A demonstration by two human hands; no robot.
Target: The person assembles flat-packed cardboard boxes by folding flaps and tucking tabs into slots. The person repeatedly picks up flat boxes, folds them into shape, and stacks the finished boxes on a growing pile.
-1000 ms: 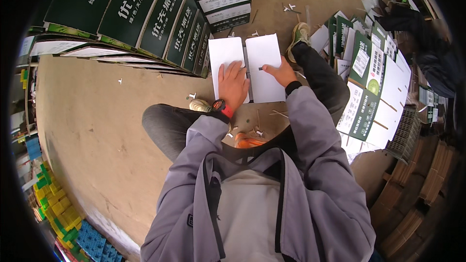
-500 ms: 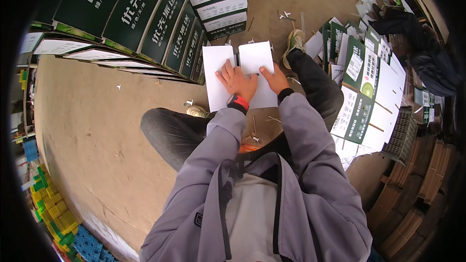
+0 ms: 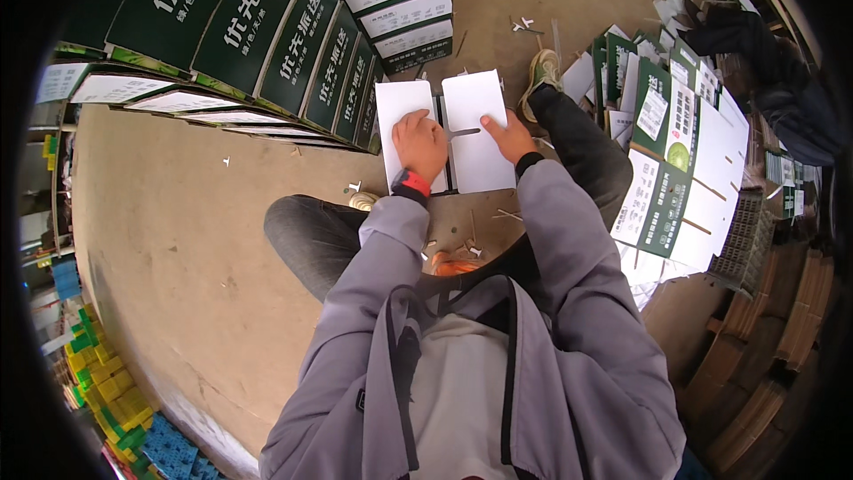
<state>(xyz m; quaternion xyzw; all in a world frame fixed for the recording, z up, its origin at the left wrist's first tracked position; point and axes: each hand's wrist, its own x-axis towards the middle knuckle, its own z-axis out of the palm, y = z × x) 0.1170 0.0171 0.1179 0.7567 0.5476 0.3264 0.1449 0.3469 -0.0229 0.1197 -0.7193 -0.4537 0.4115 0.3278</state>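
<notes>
On bare floor, both hands (image 3: 421, 144) (image 3: 506, 135) press flat on white cardboard (image 3: 475, 102).

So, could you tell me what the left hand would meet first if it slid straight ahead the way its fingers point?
The left hand lies flat on the white cardboard sheet. Going on, it would cross that sheet's far edge and likely meet the row of dark green boxes, though depth is unclear.

Flat white cardboard sheet (image 3: 455, 129), two rectangular panels side by side with dark crease between, lying face-up on brown floor just right of row of green cartons (image 3: 267, 36), both hands pressing on lower half.
</notes>
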